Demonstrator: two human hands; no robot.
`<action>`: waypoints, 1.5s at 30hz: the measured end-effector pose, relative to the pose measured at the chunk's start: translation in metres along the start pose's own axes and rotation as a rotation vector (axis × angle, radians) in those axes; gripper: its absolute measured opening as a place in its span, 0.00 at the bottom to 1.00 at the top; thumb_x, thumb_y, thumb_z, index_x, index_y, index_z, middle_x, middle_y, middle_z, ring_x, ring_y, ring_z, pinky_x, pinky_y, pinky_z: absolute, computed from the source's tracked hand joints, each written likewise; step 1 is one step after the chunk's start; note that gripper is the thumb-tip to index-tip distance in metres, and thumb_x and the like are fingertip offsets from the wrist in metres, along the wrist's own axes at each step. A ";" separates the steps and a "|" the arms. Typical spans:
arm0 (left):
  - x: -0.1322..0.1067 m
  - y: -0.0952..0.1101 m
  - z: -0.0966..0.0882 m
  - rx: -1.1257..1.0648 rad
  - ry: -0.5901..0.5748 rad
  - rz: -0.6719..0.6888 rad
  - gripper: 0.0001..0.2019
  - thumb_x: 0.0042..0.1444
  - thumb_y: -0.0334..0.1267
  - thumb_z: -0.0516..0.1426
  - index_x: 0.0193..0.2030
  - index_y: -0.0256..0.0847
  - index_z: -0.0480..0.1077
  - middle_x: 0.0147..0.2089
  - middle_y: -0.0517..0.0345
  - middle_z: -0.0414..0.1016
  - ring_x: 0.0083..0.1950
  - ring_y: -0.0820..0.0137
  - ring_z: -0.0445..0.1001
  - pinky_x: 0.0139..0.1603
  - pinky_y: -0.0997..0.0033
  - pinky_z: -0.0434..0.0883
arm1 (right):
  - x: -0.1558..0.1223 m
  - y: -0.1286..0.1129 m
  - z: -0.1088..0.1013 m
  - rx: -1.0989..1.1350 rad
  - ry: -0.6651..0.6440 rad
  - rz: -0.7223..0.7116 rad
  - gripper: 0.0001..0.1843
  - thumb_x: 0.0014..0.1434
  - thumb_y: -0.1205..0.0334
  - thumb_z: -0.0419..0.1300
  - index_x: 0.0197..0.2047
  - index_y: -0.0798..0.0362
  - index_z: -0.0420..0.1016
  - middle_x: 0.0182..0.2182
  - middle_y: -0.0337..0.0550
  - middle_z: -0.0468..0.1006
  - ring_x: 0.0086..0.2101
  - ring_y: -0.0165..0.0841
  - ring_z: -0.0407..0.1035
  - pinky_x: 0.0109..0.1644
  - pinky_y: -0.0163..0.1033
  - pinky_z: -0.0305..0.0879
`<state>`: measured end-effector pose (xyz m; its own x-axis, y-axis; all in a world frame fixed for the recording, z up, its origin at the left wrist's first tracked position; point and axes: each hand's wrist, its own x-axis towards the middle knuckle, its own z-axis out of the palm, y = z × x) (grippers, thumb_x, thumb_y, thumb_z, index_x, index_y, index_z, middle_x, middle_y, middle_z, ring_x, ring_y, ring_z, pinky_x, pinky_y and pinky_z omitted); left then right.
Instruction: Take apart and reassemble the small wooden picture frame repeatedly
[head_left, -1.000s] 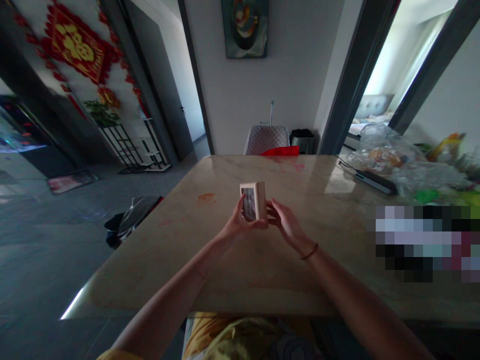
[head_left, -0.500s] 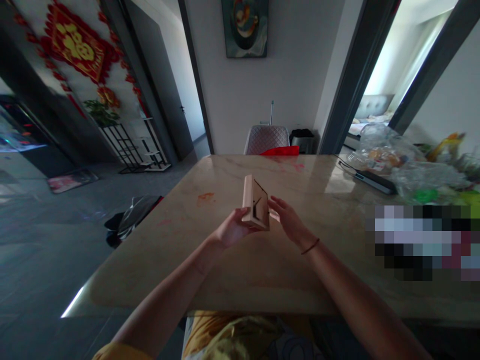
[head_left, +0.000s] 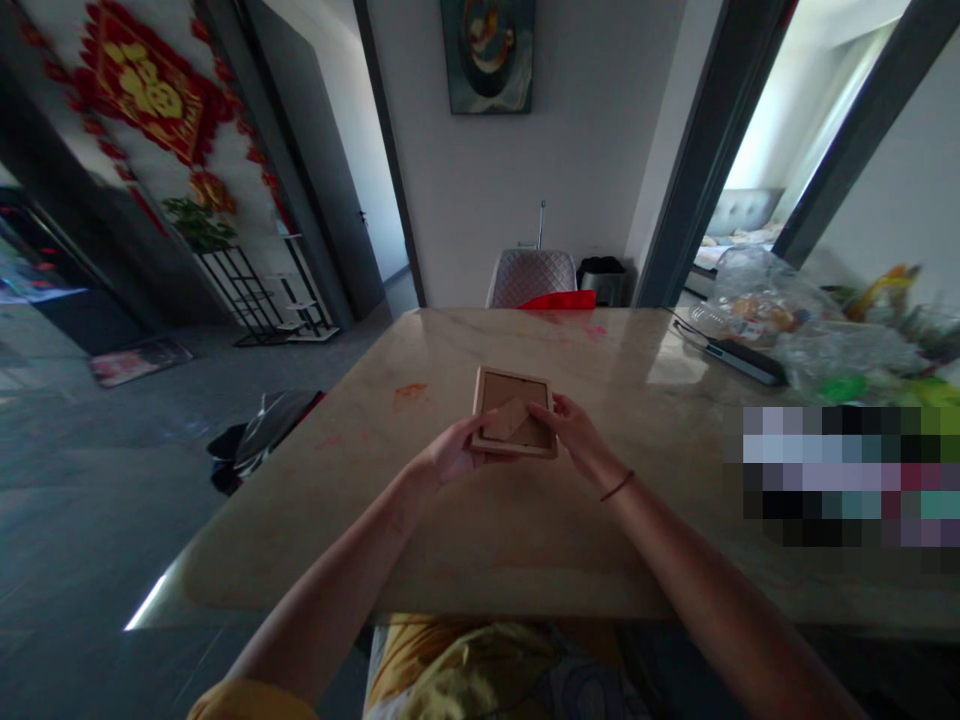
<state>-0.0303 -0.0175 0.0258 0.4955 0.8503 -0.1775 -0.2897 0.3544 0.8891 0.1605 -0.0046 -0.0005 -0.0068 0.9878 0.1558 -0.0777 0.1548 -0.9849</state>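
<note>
A small wooden picture frame [head_left: 511, 387] is held above the table, its brown back turned up toward me. A pointed stand flap [head_left: 513, 418] lies across the back panel. My left hand [head_left: 454, 449] grips the frame's left lower corner, thumb on top and fingers underneath. At the right edge, my right hand [head_left: 576, 428] is closed on the frame, with a fingertip by the flap. What the fingers beneath the frame do is hidden.
The marble-look table [head_left: 420, 560] has orange and pink stains. On its right side sit a dark elongated device [head_left: 742, 362] with a cable, clear plastic bags [head_left: 847, 355] and a blurred-out patch. A quilted chair [head_left: 531, 278] with red cloth stands beyond the far edge.
The picture frame has turned from edge-on to flat, so its back faces up. My right hand has come from beside it to take hold of its right edge.
</note>
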 end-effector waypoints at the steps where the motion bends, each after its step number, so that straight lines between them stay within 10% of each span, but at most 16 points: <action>1: 0.001 -0.001 -0.001 0.043 0.057 0.002 0.23 0.49 0.42 0.61 0.50 0.32 0.69 0.46 0.43 0.77 0.45 0.59 0.75 0.45 0.59 0.73 | 0.001 0.001 0.000 0.003 0.018 0.008 0.28 0.43 0.44 0.66 0.42 0.54 0.71 0.38 0.50 0.77 0.36 0.36 0.72 0.38 0.39 0.68; 16: 0.005 -0.005 0.001 0.219 0.182 0.092 0.26 0.35 0.39 0.70 0.44 0.37 0.71 0.39 0.52 0.78 0.34 0.66 0.77 0.35 0.70 0.73 | 0.005 0.001 -0.011 -0.463 0.222 -0.286 0.25 0.49 0.44 0.60 0.42 0.54 0.71 0.37 0.46 0.75 0.25 0.28 0.64 0.33 0.37 0.63; 45: 0.017 -0.014 -0.004 0.226 0.230 -0.103 0.19 0.37 0.41 0.69 0.38 0.37 0.74 0.33 0.52 0.79 0.30 0.65 0.77 0.33 0.65 0.74 | 0.005 -0.003 -0.010 -1.306 0.107 -0.235 0.20 0.65 0.51 0.47 0.35 0.52 0.75 0.31 0.48 0.79 0.30 0.33 0.69 0.32 0.36 0.53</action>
<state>-0.0212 -0.0064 0.0081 0.3075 0.8890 -0.3392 -0.0459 0.3699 0.9279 0.1704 0.0001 0.0023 -0.0422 0.9226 0.3835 0.9412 0.1655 -0.2946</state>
